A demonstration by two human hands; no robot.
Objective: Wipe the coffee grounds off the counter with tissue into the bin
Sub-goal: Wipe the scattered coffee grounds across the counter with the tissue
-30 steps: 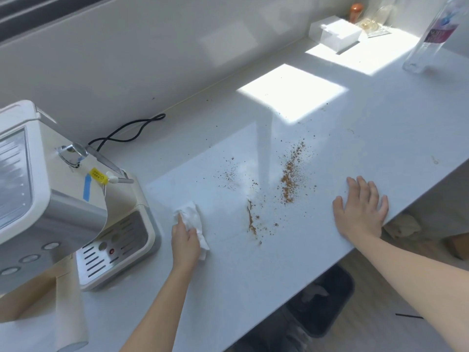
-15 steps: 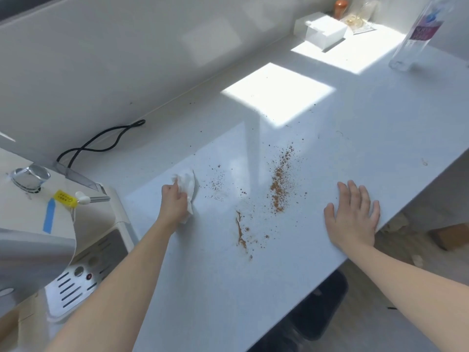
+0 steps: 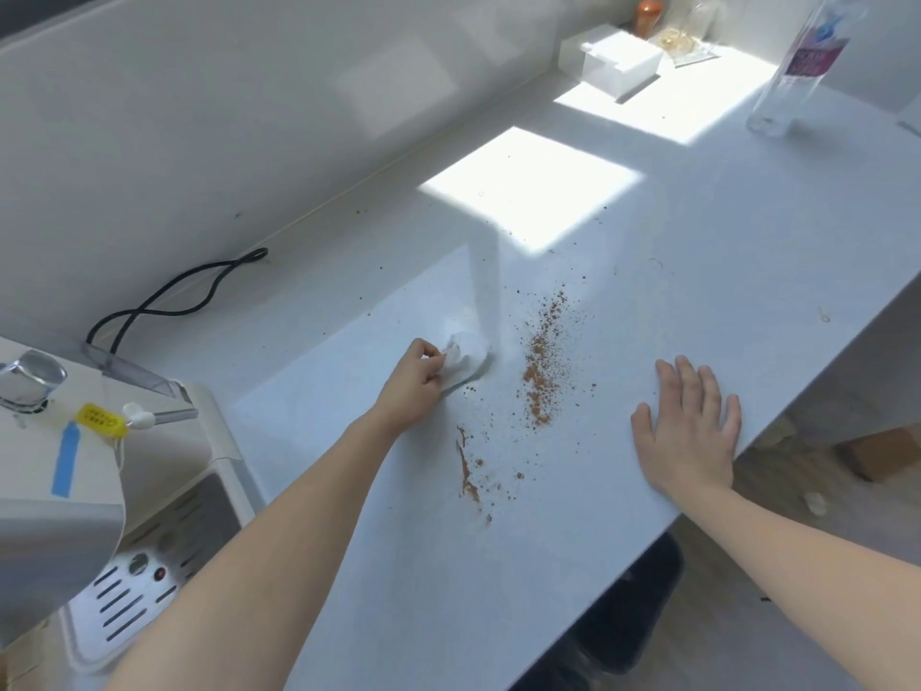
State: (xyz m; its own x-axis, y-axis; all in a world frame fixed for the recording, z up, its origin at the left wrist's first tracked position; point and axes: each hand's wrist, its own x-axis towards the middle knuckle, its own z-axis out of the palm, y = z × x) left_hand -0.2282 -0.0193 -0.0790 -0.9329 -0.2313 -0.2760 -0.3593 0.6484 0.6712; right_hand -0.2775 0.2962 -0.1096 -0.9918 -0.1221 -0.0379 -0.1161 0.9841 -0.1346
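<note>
In the head view, the left hand [image 3: 416,379] is pinching a bunched white tissue [image 3: 466,359], its fingers [image 3: 432,360] curled round the near end while the wad is pressing on the counter [image 3: 697,271] just beyond the fingertips. The right hand [image 3: 690,431] is lying flat with straight, spread fingers [image 3: 688,381], holding nothing, close to the counter's front edge. The coffee grounds [image 3: 540,371] are lying between the two hands: a long brown streak right of the tissue-holding fingers, and a thinner smear nearer the person than those fingers. A dark shape, probably the bin [image 3: 628,615], is showing below the counter edge, nearer the person than the flat hand.

Against the earlier pictures, the left hand is no longer beside the coffee machine [image 3: 75,466]; it is now farther out and to the right. The tissue is now sitting where a light scatter of specks lay half a second ago, so that patch is probably being gathered. The main streak and the near smear are looking unchanged, and the right hand is staying planted. Judging by this, the sweep is only beginning, and nearly all the grounds are still waiting to be pushed toward the edge.
</note>
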